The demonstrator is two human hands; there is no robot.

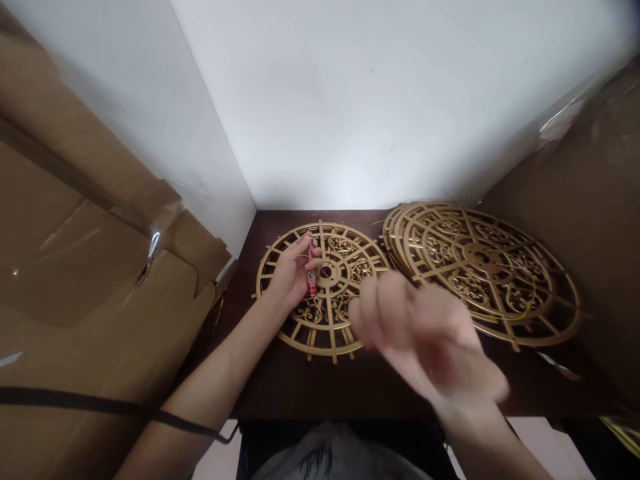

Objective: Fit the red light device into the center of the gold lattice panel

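Note:
My left hand [295, 267] is closed around a slim red stick [312, 270] that looks like batteries set end to end. A thin yellowish wire shows by its fingers. The hand rests over a round gold openwork clock frame [327, 333] with scroll patterns and radial bars, lying flat on the dark table. My right hand [420, 327] is raised nearer the camera, over the right side of this frame. Its fingers are curled together and smeared by motion; anything in them is hidden.
Several similar gold frames [500, 327] lie stacked at the right, with thin wires on top. Cardboard stands on the left [90, 293] and right [575, 180]. A white wall [350, 107] rises behind the dark table [310, 387]. A black cord [100, 403] crosses the lower left.

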